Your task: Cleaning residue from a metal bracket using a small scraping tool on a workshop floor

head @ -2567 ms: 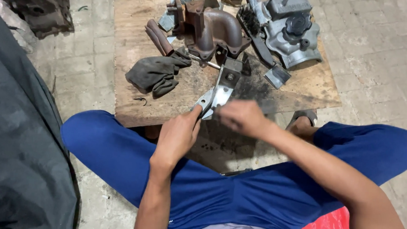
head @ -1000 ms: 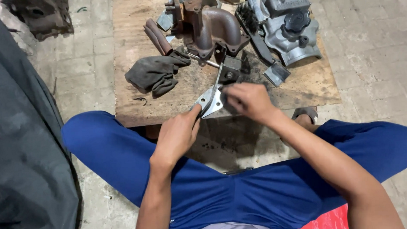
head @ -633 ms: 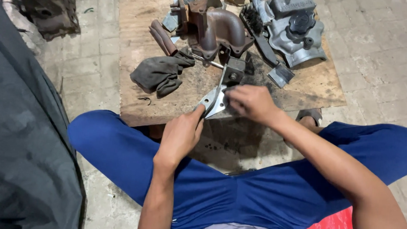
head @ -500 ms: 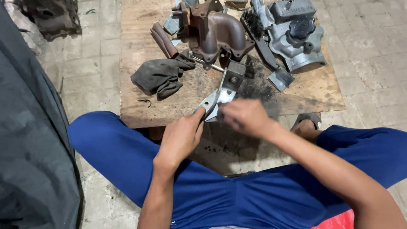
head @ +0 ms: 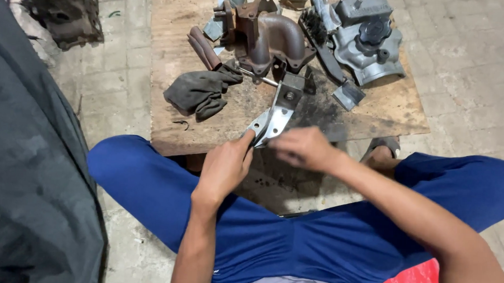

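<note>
Left hand is seen clamped on the near end of a bright metal bracket, thumb and fingers pinched on its lower tip at the front edge of the wooden board. Right hand is blurred just beside that same tip; its fingers are curled, but whether anything is gripped cannot be told.

Around the work: a dark crumpled rag is noted left of the bracket, with two rusty brown rods behind it. A rusted elbow casting is set at the bracket's far end, and a grey aluminium housing is laid at the board's right rear. A small grey block rests right of the bracket. A dark greasy part is left on the paving at upper left. A black garment blocks the left side of the view.

Against the frame half a second before, the right hand is found lower and nearer the body; the bracket and left hand are unchanged.

The bracket is stretched away from both hands, tilted up towards the casting.
</note>
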